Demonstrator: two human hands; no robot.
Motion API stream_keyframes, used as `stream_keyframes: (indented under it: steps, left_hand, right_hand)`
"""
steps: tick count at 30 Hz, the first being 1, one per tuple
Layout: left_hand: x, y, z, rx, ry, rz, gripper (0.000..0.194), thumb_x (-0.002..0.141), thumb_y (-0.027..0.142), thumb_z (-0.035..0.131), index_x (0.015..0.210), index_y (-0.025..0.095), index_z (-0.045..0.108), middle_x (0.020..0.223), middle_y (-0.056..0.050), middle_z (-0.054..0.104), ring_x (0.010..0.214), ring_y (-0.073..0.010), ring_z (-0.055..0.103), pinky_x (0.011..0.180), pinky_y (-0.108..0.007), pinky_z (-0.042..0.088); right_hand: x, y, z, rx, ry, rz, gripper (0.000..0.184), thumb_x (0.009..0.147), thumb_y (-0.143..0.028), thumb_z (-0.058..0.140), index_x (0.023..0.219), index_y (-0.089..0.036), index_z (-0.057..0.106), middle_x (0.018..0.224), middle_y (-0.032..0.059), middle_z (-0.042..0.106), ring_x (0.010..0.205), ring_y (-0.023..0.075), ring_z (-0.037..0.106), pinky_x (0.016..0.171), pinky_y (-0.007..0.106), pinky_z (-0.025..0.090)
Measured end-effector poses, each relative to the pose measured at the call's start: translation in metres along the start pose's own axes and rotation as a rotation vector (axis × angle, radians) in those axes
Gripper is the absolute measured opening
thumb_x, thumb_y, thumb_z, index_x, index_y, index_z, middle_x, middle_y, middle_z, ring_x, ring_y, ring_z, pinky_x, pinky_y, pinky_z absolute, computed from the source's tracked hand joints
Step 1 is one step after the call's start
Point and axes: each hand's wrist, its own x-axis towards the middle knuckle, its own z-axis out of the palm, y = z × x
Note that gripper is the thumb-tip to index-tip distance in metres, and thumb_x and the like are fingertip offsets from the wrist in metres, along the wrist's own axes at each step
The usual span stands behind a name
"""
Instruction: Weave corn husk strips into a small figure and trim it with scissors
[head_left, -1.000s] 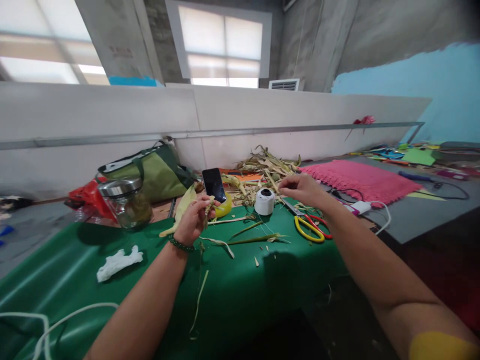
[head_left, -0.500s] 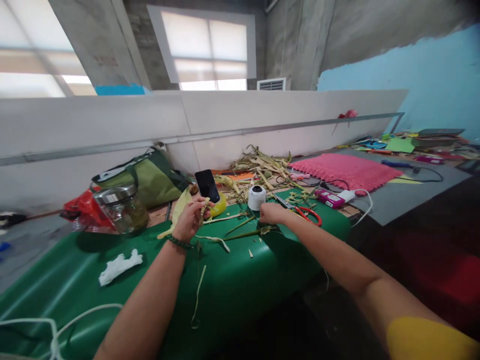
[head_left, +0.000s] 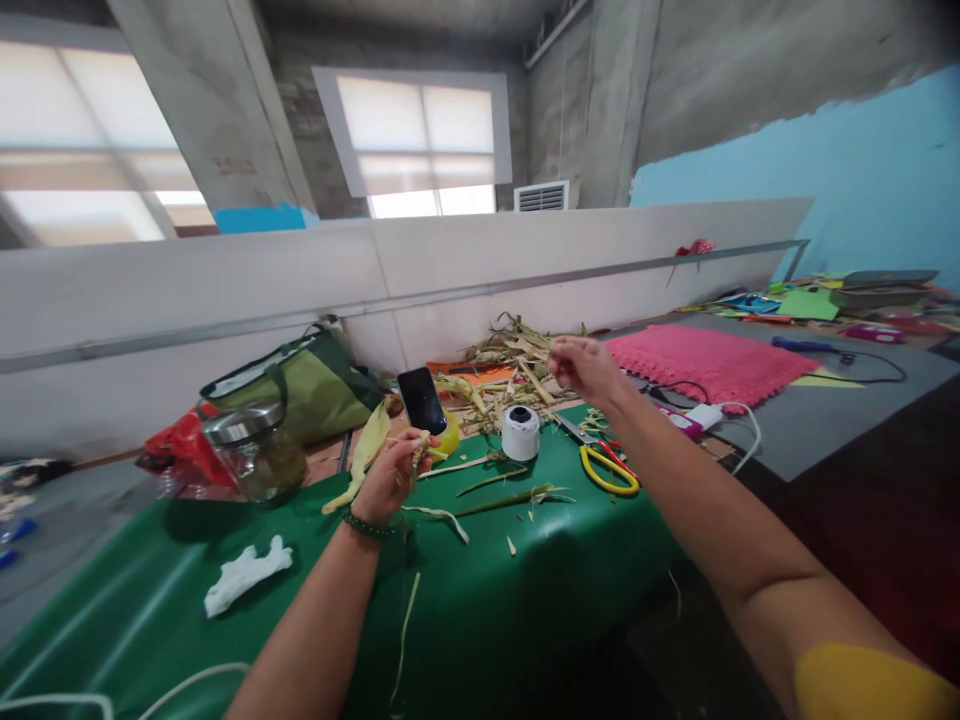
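Observation:
My left hand (head_left: 391,476) is closed around a pale corn husk (head_left: 366,456) and some thin husk strips, held above the green table cover (head_left: 225,620). My right hand (head_left: 583,366) is raised over the table, fingers pinched together; it seems to hold a thin white thread, too fine to be sure. Below and left of that hand stands a white spool of thread (head_left: 520,433). Yellow-and-red-handled scissors (head_left: 604,465) lie just right of the spool. Loose husk strips (head_left: 510,495) lie on the cover between my hands.
A dark phone (head_left: 421,400) leans upright behind my left hand. A glass jar (head_left: 253,452), a green bag (head_left: 300,375) and a heap of dry husks (head_left: 510,355) stand at the back. A crumpled white tissue (head_left: 246,573) lies left; a pink mat (head_left: 705,362) lies right.
My right hand rose from the table surface near the spool, up and to the right, with fingers pinched. My left hand stayed closed on the husk. The view tilted slightly upward.

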Motion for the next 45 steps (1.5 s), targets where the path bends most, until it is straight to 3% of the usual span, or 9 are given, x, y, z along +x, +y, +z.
stream_keyframes:
  steps: [5, 9, 15, 20, 25, 30, 34, 41, 45]
  left_hand:
    - [0.001, -0.003, -0.003, -0.005, 0.015, 0.003, 0.017, 0.061, 0.020, 0.070, 0.073, 0.016, 0.059, 0.076, -0.002, 0.068, 0.056, -0.0089, 0.059, 0.054, -0.019, 0.049]
    - [-0.009, 0.005, -0.001, -0.035, -0.012, 0.010, 0.017, 0.061, 0.020, 0.071, 0.071, 0.016, 0.058, 0.084, -0.003, 0.069, 0.056, -0.0081, 0.058, 0.055, -0.019, 0.049]
    - [-0.029, 0.037, 0.030, -0.036, -0.077, 0.057, 0.011, 0.063, 0.020, 0.069, 0.068, 0.015, 0.060, 0.093, -0.006, 0.069, 0.054, -0.0073, 0.054, 0.051, -0.019, 0.046]
    - [-0.037, 0.061, 0.057, 0.027, -0.079, 0.144, 0.010, 0.062, 0.021, 0.069, 0.067, 0.015, 0.064, 0.111, -0.006, 0.066, 0.063, -0.0078, 0.058, 0.054, -0.019, 0.049]
    - [-0.041, 0.061, 0.062, 0.119, -0.069, 0.067, 0.009, 0.060, 0.019, 0.070, 0.064, 0.015, 0.063, 0.088, -0.006, 0.070, 0.069, -0.0149, 0.064, 0.055, -0.022, 0.051]
    - [-0.050, 0.068, 0.058, 0.056, -0.075, -0.021, 0.010, 0.060, 0.016, 0.069, 0.067, 0.013, 0.063, 0.066, -0.003, 0.066, 0.060, -0.0124, 0.064, 0.056, -0.019, 0.053]
    - [-0.058, 0.093, 0.037, 0.006, -0.052, -0.038, 0.006, 0.063, 0.013, 0.067, 0.067, 0.012, 0.063, 0.069, -0.004, 0.067, 0.053, -0.0093, 0.061, 0.048, -0.015, 0.050]
    - [-0.054, 0.103, 0.005, 0.107, 0.031, -0.140, 0.007, 0.060, 0.010, 0.069, 0.065, 0.009, 0.065, 0.066, -0.008, 0.069, 0.055, -0.0135, 0.066, 0.049, -0.017, 0.053]
    - [-0.048, 0.099, 0.023, 0.104, -0.061, -0.193, 0.010, 0.059, 0.012, 0.071, 0.066, 0.009, 0.064, 0.066, -0.006, 0.069, 0.053, -0.0121, 0.065, 0.045, -0.014, 0.050]
  right_hand:
    - [0.054, -0.050, 0.000, -0.072, 0.219, -0.231, 0.012, 0.071, -0.023, 0.057, 0.064, -0.017, 0.050, 0.059, -0.0030, 0.054, 0.040, 0.0036, 0.044, 0.036, 0.015, 0.029]
    - [0.058, -0.076, 0.016, -0.233, 0.078, -0.321, 0.008, 0.074, -0.019, 0.055, 0.067, -0.015, 0.056, 0.091, 0.0042, 0.061, 0.054, 0.0053, 0.051, 0.049, 0.020, 0.041]
    - [0.019, -0.072, 0.067, -0.581, -0.111, -0.518, 0.008, 0.069, -0.013, 0.057, 0.062, -0.014, 0.062, 0.093, 0.0068, 0.062, 0.069, 0.0118, 0.054, 0.066, 0.026, 0.045]
    - [-0.005, -0.060, 0.093, -0.516, -0.298, -0.481, 0.012, 0.072, -0.012, 0.056, 0.063, -0.014, 0.064, 0.086, 0.0048, 0.063, 0.068, 0.0107, 0.055, 0.064, 0.023, 0.042]
    - [-0.009, -0.052, 0.108, -0.393, -0.309, -0.434, 0.012, 0.072, -0.013, 0.056, 0.061, -0.014, 0.062, 0.082, 0.0045, 0.064, 0.073, 0.0122, 0.056, 0.064, 0.021, 0.042]
    - [-0.015, -0.032, 0.124, -0.165, -0.549, -0.073, 0.021, 0.087, -0.027, 0.043, 0.077, -0.015, 0.058, 0.064, -0.0006, 0.062, 0.048, 0.0083, 0.048, 0.048, 0.020, 0.037]
    - [-0.021, -0.007, 0.104, -0.094, -0.798, 0.014, 0.041, 0.084, -0.053, 0.048, 0.070, -0.015, 0.057, 0.052, -0.0035, 0.051, 0.044, 0.0082, 0.043, 0.045, 0.020, 0.034]
    - [0.008, 0.019, 0.021, -0.495, -0.375, -0.202, 0.032, 0.080, -0.043, 0.055, 0.069, -0.014, 0.064, 0.060, 0.0011, 0.057, 0.057, 0.0135, 0.050, 0.053, 0.024, 0.036]
    - [-0.011, 0.022, 0.043, -0.534, -0.305, -0.165, 0.034, 0.081, -0.037, 0.058, 0.107, -0.016, 0.064, 0.097, 0.0098, 0.069, 0.074, 0.0175, 0.059, 0.066, 0.028, 0.045]
